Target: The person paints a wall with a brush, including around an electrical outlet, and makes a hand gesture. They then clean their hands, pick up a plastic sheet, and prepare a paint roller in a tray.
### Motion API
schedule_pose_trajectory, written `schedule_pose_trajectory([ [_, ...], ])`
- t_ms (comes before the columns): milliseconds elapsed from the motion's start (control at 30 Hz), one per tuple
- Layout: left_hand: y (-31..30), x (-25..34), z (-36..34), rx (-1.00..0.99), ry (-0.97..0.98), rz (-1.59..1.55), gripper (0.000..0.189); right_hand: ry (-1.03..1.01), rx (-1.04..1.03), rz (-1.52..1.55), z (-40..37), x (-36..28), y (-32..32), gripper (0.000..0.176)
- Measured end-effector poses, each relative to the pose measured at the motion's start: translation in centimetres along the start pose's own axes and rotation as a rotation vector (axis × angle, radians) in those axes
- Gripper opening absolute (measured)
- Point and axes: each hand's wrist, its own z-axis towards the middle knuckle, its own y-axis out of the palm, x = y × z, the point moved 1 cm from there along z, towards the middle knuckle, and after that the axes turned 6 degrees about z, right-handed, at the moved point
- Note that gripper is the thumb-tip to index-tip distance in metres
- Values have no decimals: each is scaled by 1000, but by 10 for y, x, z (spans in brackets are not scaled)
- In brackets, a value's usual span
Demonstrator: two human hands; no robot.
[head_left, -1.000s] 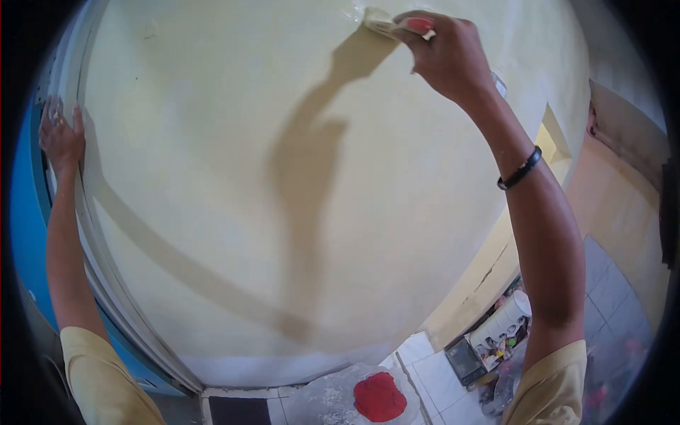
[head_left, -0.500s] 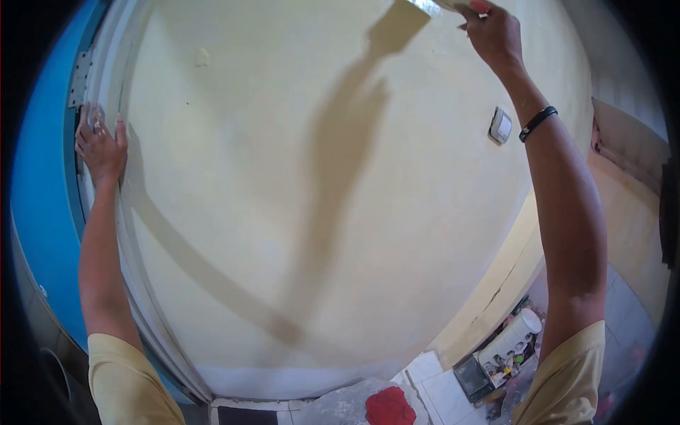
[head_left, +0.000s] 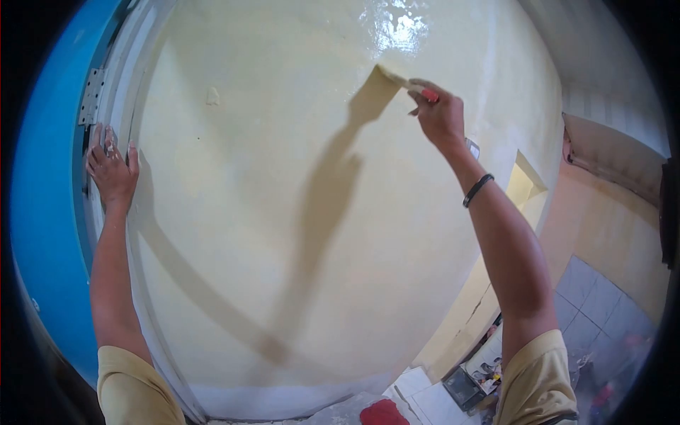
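Observation:
My right hand [head_left: 440,119] is closed around the handle of a flat brush [head_left: 394,76], whose bristle end touches the pale yellow wall [head_left: 234,212]. Just above the brush a wet, shiny patch [head_left: 400,28] reflects light. At the left, my left hand [head_left: 113,170] rests with its fingers spread on the white door frame [head_left: 145,78], holding nothing. Shadows of my arms fall across the wall. Behind my right wrist a wall switch [head_left: 472,148] is partly hidden.
A blue door [head_left: 49,177] with a metal hinge [head_left: 92,97] stands at the far left. Below are a red cloth [head_left: 383,413] on plastic sheeting, white tiles [head_left: 433,404] and a dark box [head_left: 463,388] beside small items. A wall recess [head_left: 523,185] is at the right.
My right hand has moved down and left across the wall with the brush. My left hand stays on the door frame. The view has shifted, so less of the floor shows.

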Motion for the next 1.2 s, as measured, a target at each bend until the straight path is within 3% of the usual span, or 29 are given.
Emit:
schedule_pose_trajectory([
  [100, 3, -2, -1, -17, -3, 3, 56, 45, -41, 30, -24, -14, 9, 20],
  [200, 0, -1, -1, -164, -42, 59, 59, 82, -85, 75, -49, -29, 13, 20],
  [400, 13, -4, -4, -27, -17, 20, 57, 241, -263, 155, -85, -61, 13, 20],
  [600, 5, -2, -2, -76, -38, 27, 58, 466, -325, 470, -75, -42, 18, 21],
  [767, 1, -1, -1, -18, -26, -58, 60, 433, -283, 470, -32, 6, -14, 34],
  [967, -5, 1, 2, -18, -26, -95, 62, 411, 80, 326, 18, 61, -63, 28],
  [1067, -5, 0, 2, -15, -29, -117, 62, 241, 345, -161, 36, 81, -79, 28],
  [1167, -2, -1, 1, -6, -36, -134, 61, 298, 322, -48, 35, 70, -69, 31],
  [1200, -1, -2, 1, -18, -37, -128, 62, 203, 247, -120, 35, 84, -66, 34],
])
